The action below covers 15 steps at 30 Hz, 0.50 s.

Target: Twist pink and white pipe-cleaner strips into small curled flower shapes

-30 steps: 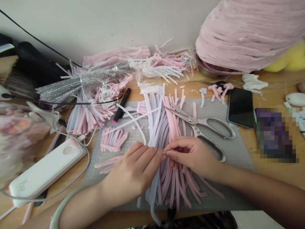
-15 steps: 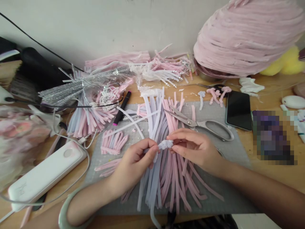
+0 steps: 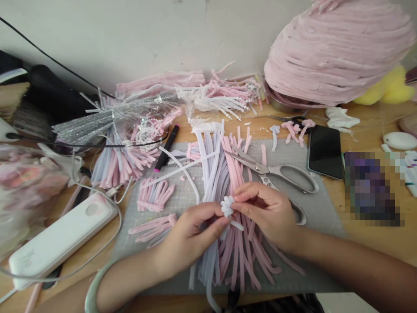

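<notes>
Both hands pinch a small white twisted chenille knot, the left hand gripping from below and the right hand from the side, raised just above the loose pink and lilac stems, scissors lying beyond the grip.
</notes>
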Each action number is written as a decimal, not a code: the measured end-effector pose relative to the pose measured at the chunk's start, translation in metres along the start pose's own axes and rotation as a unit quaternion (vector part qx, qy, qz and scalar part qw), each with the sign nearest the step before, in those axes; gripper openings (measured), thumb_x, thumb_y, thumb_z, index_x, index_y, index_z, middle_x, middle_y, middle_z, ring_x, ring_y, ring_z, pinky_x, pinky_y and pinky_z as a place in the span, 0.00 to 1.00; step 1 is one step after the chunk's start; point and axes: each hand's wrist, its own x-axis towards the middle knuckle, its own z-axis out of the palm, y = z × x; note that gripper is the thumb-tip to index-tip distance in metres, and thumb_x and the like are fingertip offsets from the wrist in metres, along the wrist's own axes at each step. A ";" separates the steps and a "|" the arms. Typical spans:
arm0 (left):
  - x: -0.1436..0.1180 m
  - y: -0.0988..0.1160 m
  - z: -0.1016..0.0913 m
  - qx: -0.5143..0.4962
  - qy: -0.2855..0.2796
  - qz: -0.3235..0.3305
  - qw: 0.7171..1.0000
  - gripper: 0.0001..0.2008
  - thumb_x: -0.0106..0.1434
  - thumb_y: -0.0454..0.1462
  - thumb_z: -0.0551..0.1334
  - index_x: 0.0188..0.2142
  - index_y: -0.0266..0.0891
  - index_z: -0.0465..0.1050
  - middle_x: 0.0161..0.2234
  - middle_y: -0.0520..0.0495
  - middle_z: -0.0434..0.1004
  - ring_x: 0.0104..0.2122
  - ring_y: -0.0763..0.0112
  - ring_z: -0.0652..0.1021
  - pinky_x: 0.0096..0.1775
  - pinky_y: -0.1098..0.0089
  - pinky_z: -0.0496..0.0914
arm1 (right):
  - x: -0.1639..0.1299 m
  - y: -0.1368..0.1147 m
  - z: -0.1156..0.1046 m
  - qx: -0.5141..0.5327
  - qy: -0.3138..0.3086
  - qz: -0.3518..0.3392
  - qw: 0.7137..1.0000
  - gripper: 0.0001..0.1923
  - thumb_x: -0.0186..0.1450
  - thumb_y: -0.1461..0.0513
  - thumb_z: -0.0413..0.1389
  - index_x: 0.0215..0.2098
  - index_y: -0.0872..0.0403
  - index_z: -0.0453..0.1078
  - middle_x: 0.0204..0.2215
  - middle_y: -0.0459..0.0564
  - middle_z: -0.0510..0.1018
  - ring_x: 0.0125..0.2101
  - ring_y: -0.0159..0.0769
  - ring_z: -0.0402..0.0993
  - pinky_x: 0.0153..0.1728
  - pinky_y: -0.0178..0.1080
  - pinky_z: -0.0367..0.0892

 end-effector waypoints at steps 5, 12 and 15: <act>0.001 -0.005 0.004 -0.050 0.059 -0.016 0.997 0.07 0.59 0.38 0.56 0.32 0.36 0.70 0.25 0.51 0.69 0.25 0.76 0.68 0.29 0.75 0.64 | -0.004 0.003 0.005 0.013 0.029 -0.004 0.999 0.01 0.54 0.65 0.59 0.26 0.53 0.72 0.29 0.48 0.76 0.31 0.31 0.73 0.32 0.34 0.71; 0.001 0.000 0.006 -0.173 0.058 -0.059 0.981 0.08 0.58 0.39 0.58 0.32 0.35 0.67 0.23 0.51 0.71 0.22 0.76 0.72 0.27 0.74 0.66 | -0.002 0.000 0.001 0.091 -0.003 0.081 0.993 0.03 0.54 0.64 0.58 0.28 0.53 0.74 0.26 0.47 0.75 0.27 0.29 0.71 0.29 0.33 0.69; 0.002 0.000 0.006 -0.265 0.040 -0.065 0.961 0.08 0.57 0.39 0.60 0.32 0.35 0.66 0.26 0.49 0.73 0.20 0.77 0.73 0.26 0.74 0.68 | -0.001 0.002 0.002 0.185 -0.023 0.189 0.964 0.04 0.54 0.63 0.59 0.28 0.55 0.74 0.21 0.45 0.74 0.21 0.26 0.69 0.24 0.31 0.67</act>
